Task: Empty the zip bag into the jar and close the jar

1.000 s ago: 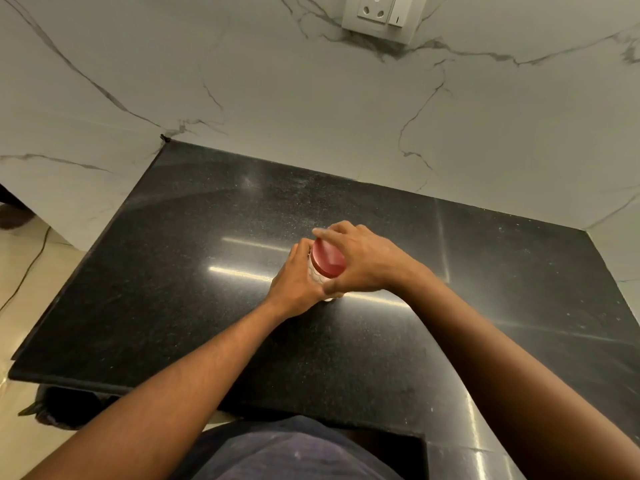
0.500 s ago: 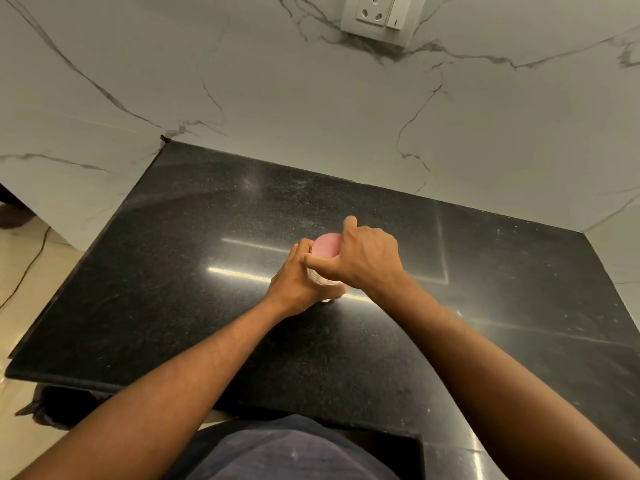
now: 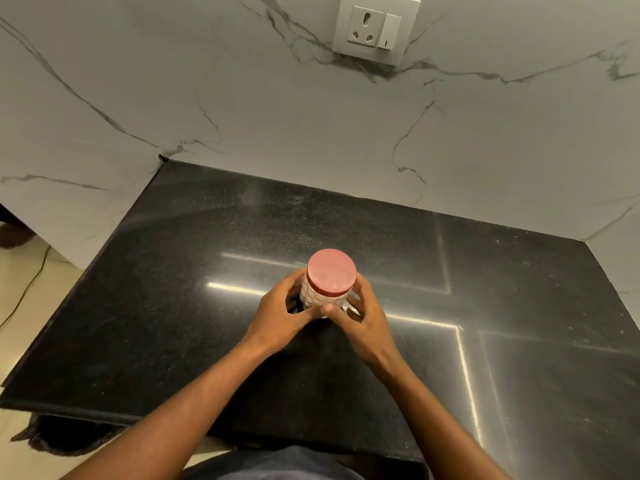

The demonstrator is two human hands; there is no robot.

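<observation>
A small clear jar (image 3: 320, 299) with a bumpy wall stands upright on the black counter (image 3: 180, 299) near its middle. A pink-red lid (image 3: 331, 270) sits on top of the jar. My left hand (image 3: 280, 320) cups the jar's left side. On the other side my right hand (image 3: 365, 315) wraps the jar low down, its thumb meeting the left thumb in front. Neither hand touches the lid. No zip bag is in view.
A marble wall (image 3: 311, 133) rises behind the counter with a socket and switch plate (image 3: 375, 29) high up. The counter's left edge drops to a light floor (image 3: 20, 306) with a thin cable.
My right hand has come off the lid and dropped to the jar's right side. The lid now shows fully. The left hand stays on the jar.
</observation>
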